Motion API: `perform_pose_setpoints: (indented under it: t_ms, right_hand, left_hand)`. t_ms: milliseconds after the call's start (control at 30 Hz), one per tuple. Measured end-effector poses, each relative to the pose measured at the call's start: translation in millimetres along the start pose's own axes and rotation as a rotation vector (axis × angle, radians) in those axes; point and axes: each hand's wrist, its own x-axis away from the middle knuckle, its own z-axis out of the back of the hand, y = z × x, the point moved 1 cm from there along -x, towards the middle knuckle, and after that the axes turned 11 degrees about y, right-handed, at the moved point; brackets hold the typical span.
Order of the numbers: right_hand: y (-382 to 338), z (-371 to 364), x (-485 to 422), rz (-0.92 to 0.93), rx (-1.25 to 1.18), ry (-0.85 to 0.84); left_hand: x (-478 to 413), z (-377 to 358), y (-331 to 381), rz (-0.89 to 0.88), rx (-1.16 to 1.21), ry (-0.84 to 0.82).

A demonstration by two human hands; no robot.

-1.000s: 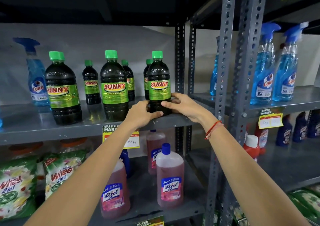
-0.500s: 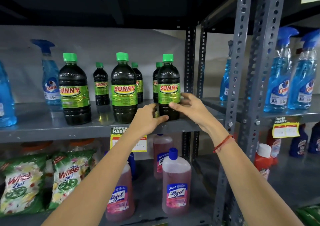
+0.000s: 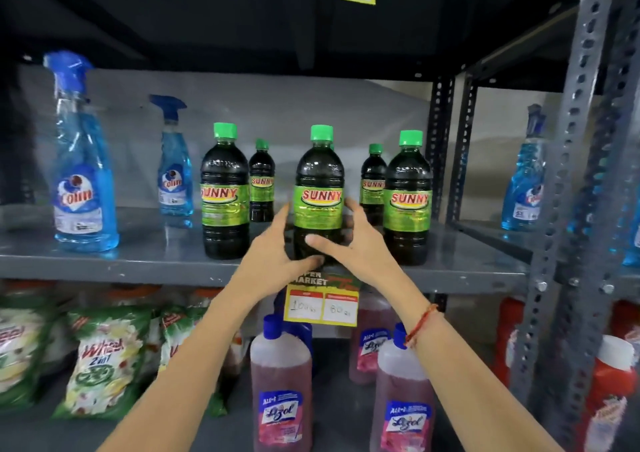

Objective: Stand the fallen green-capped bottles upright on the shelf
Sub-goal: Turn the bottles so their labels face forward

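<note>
Three large dark green-capped bottles stand upright along the front of the grey shelf (image 3: 145,261): a left bottle (image 3: 225,191), a middle bottle (image 3: 319,181) and a right bottle (image 3: 408,198). Two smaller ones, a left small bottle (image 3: 261,181) and a right small bottle (image 3: 373,181), stand upright behind them. My left hand (image 3: 273,247) wraps the lower left side of the middle bottle. My right hand (image 3: 353,243) grips its lower right side, thumb across the front. No fallen bottle is in sight.
Blue spray bottles (image 3: 81,171) stand at the shelf's left, and more (image 3: 524,181) on the neighbouring rack right of the perforated uprights (image 3: 571,174). A yellow price tag (image 3: 322,304) hangs from the shelf edge. Below are pink cleaner bottles (image 3: 280,389) and detergent bags (image 3: 104,358).
Both hands have let go of the right front bottle and moved left onto the middle front bottle. The view has shifted closer and to the left.
</note>
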Motion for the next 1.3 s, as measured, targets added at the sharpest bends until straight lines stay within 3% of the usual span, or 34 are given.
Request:
perform_pose_setpoints:
  t_ms: [667, 767, 833, 900, 967, 1033, 1200, 1300]
  right_hand:
    - [14, 1, -10, -0.060, 0.044, -0.063]
    - [10, 3, -4, 0.002, 0.029, 0.092]
    - [6, 0, 3, 0.119, 0.034, 0.356]
    - [-9, -9, 13, 0.247, -0.040, 0.528]
    - [-30, -26, 18, 0.345, -0.082, 0.527]
    - [-48, -49, 17, 0.357, -0.107, 0.416]
    - [-65, -105, -9, 0.127, -0.045, 0.078]
    - [-63, -127, -23, 0.048, -0.043, 0.042]
  left_hand:
    - [-11, -4, -1, 0.027, 0.095, -0.065]
    - [1, 4, 0, -0.019, 0.047, -0.076]
    - [13, 19, -7, -0.050, 0.063, 0.020]
    - [23, 44, -20, -0.061, 0.114, 0.222]
    - [26, 70, -38, -0.039, 0.139, 0.438]
    - [23, 93, -56, -0.013, 0.121, 0.514]
    - [-2, 114, -90, 0.133, 0.038, 0.071]
    - [-12, 109, -96, 0.128, 0.010, -0.130]
